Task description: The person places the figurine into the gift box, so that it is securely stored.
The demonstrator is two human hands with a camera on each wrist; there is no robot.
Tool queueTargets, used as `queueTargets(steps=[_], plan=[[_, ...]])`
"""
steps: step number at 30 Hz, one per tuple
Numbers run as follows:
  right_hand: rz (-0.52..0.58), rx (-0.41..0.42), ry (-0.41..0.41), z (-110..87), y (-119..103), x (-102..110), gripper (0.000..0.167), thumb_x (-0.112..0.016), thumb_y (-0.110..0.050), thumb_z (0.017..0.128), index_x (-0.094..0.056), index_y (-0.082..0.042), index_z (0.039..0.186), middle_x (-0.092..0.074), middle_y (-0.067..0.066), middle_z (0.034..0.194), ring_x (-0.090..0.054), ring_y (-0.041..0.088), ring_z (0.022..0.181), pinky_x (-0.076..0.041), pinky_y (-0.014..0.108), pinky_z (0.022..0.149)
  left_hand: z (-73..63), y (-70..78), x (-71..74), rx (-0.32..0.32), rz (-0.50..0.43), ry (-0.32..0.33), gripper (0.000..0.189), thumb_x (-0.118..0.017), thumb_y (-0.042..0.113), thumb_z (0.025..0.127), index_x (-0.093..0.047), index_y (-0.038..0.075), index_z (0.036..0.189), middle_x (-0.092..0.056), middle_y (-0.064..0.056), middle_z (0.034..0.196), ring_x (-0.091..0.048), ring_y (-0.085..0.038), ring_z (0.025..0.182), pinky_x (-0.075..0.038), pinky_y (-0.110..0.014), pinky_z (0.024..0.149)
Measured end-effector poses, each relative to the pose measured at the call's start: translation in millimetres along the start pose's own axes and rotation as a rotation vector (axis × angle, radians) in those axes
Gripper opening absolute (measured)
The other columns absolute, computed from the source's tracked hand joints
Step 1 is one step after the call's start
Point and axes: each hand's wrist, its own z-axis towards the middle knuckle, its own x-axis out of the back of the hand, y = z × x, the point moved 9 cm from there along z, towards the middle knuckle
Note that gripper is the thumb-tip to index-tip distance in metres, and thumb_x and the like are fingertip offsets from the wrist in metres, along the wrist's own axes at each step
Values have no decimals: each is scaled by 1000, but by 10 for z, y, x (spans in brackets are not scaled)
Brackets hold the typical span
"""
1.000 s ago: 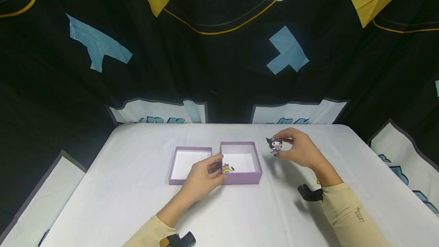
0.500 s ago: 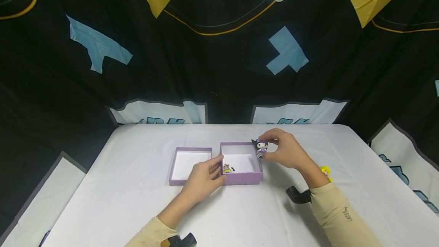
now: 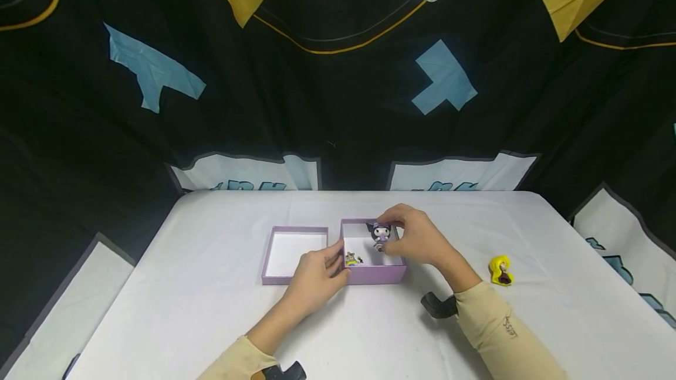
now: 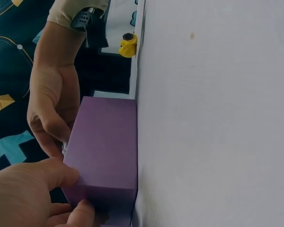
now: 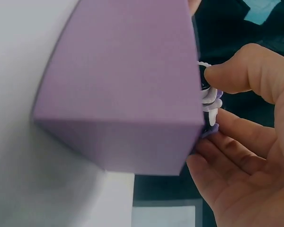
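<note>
The Kuromi figurine (image 3: 380, 238) is upright at the mouth of the purple box (image 3: 375, 275), toward its right wall; contact between its feet and the box floor cannot be confirmed. The right hand (image 3: 417, 240) pinches it from the right side between thumb and fingers. The left hand (image 3: 311, 274) grips the box at its near left corner, thumb on the front wall. The figurine is probably light, rigid, smooth plastic: apply modest pressure and allow for some slip. Take hold across the head and body, where the bulk lies; avoid the pointed black ears, likely the most fragile projections. The box appears to be light, stiff cardboard; brace it at a corner, since mid-wall pressure may bow the panel.
</note>
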Motion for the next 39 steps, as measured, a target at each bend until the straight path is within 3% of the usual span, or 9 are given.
queueTargets(steps=[7, 18, 24, 39], plan=[[-56, -28, -22, 55, -39, -155, 48, -83, -12, 65, -71, -11, 111, -63, -3, 113, -60, 17, 104, -54, 38, 96, -1, 15, 6, -2, 27, 18, 57, -69, 5, 84, -48, -11, 135, -51, -23, 134, -58, -25, 116, -53, -20, 88], [-187, 82, -53, 123, -220, -391, 47, -83, -9, 61, -72, -5, 106, -63, 2, 108, -60, 16, 94, -57, 31, 86, -9, -4, 12, 23, 23, 20, 57, -68, 5, 84, -48, -11, 135, -50, -23, 135, -58, -26, 117, -52, -20, 89], [-243, 42, -107, 139, -216, -484, 45, -84, -7, 66, -71, -6, 109, -62, 3, 113, -59, 17, 98, -56, 31, 90, 5, -15, -2, 17, 12, 8, 57, -68, 5, 85, -47, -11, 136, -50, -23, 136, -57, -26, 117, -52, -19, 88], [-314, -28, -141, 143, -244, -547, 41, -84, -5, 74, -71, -4, 112, -68, 8, 115, -63, 24, 105, -54, 39, 97, -5, 4, -8, 18, 17, 6, 57, -67, 6, 86, -47, -11, 136, -52, -24, 133, -58, -25, 116, -53, -20, 88]])
